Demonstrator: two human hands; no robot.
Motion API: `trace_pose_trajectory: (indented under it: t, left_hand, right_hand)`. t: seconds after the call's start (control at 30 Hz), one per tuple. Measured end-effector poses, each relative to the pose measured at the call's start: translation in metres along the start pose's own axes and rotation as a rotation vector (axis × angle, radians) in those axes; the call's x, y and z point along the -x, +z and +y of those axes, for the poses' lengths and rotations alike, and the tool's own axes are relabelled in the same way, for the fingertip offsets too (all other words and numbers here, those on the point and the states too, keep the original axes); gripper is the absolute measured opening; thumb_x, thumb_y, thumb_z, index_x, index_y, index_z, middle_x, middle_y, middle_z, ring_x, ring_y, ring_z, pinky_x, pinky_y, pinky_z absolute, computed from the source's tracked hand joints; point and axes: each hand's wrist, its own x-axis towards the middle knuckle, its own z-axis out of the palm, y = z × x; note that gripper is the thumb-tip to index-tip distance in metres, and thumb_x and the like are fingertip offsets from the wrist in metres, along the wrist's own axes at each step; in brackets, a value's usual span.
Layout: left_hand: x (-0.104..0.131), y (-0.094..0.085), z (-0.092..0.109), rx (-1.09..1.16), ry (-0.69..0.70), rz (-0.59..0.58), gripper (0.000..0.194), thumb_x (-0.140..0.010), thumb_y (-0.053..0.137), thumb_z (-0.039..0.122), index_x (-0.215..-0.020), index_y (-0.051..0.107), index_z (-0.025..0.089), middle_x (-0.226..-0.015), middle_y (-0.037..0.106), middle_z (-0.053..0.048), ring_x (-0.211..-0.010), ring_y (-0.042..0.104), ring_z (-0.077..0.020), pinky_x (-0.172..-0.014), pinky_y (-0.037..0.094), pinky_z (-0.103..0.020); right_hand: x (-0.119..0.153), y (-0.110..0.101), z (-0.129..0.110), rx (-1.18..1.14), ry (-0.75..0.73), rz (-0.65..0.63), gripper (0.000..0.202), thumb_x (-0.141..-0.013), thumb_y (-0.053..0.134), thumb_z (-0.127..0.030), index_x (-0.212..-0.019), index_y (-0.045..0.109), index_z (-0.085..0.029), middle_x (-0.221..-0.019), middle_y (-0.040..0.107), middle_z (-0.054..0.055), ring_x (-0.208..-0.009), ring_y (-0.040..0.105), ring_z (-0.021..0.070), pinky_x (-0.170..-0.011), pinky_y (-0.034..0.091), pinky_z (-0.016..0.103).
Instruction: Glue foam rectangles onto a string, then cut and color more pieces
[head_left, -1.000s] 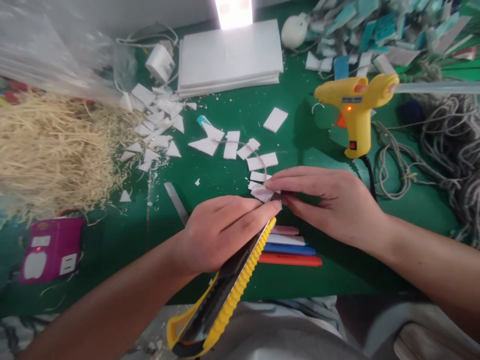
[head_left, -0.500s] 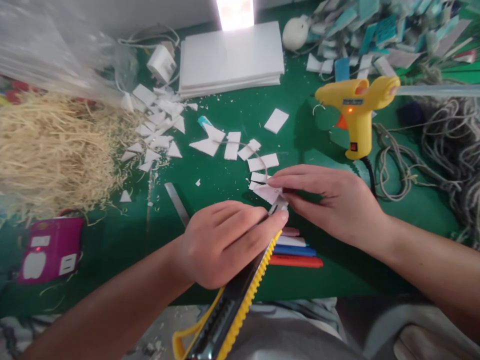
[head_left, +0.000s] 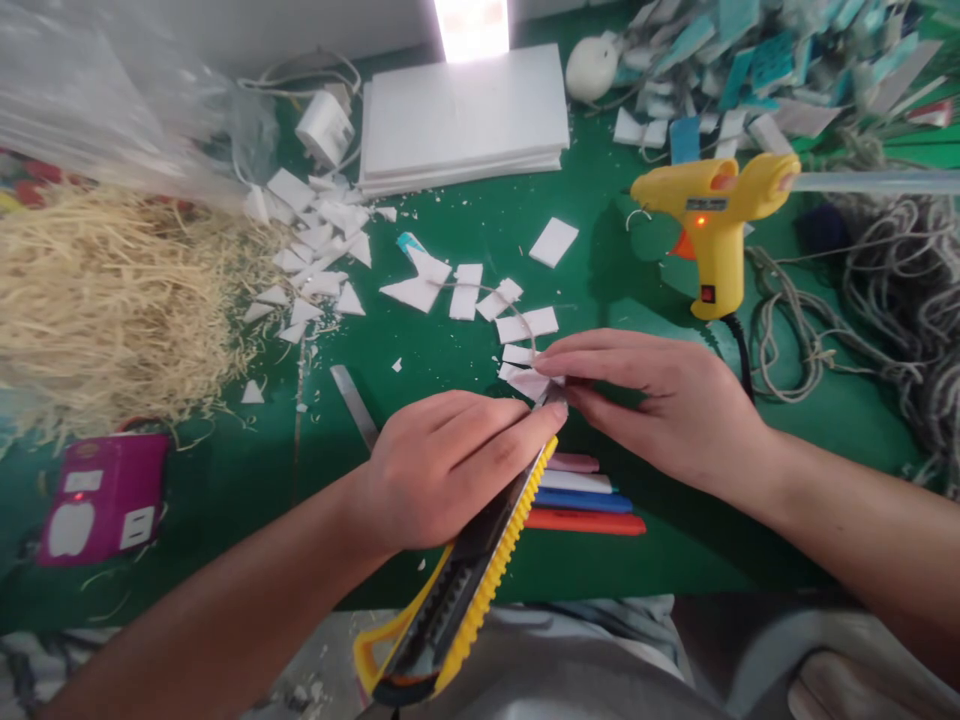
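My left hand (head_left: 450,465) is closed around a yellow and black utility knife (head_left: 480,580), its handle pointing down toward my lap. The blade end meets a small white piece (head_left: 527,381), which looks like card or foam board. Thumb and fingers of my right hand (head_left: 660,405) pinch that piece from the right side, partly covering it. A thin cord (head_left: 491,288) curves from there across several white cut pieces (head_left: 466,292) on the green table. Just below my hands lie several coloured markers (head_left: 585,500), partly hidden by the knife.
A yellow glue gun (head_left: 716,225) stands at right beside grey cord (head_left: 900,300). White scraps (head_left: 322,235) and straw-like shreds (head_left: 112,310) lie at left, above a purple box (head_left: 105,500). White boards (head_left: 465,115) are stacked under a lamp (head_left: 472,25). A metal strip (head_left: 352,400) lies near my left hand.
My left hand and the knife have shifted slightly up and left, so the blade end sits closer to the white piece. My right hand has hardly moved.
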Motion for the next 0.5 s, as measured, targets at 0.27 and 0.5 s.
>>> trace_pose_trajectory:
  t: [0.27,0.5]
  left_hand:
    - [0.0015,-0.0009,-0.0013,-0.008,0.014,-0.018,0.022,-0.105,0.056,0.015,-0.123,0.064,0.009,-0.105,0.080,-0.008,-0.093,0.077,-0.0158,-0.087,0.065,-0.030]
    - [0.0006,0.0012,-0.0016,-0.012,0.019,-0.012,0.022,-0.106,0.057,0.019,-0.123,0.065,0.009,-0.105,0.080,-0.009,-0.093,0.076,-0.0158,-0.087,0.065,-0.030]
  right_hand:
    - [0.0008,0.0005,0.0000,0.000,0.002,0.006,0.029,-0.096,0.060,-0.008,-0.109,0.080,-0.025,-0.114,0.082,0.001,-0.101,0.079,0.0164,-0.093,0.065,0.029]
    - [-0.0005,0.0006,0.0002,-0.006,-0.009,0.001,0.030,-0.096,0.059,-0.008,-0.109,0.080,-0.025,-0.113,0.082,0.001,-0.100,0.078,0.0156,-0.092,0.065,0.027]
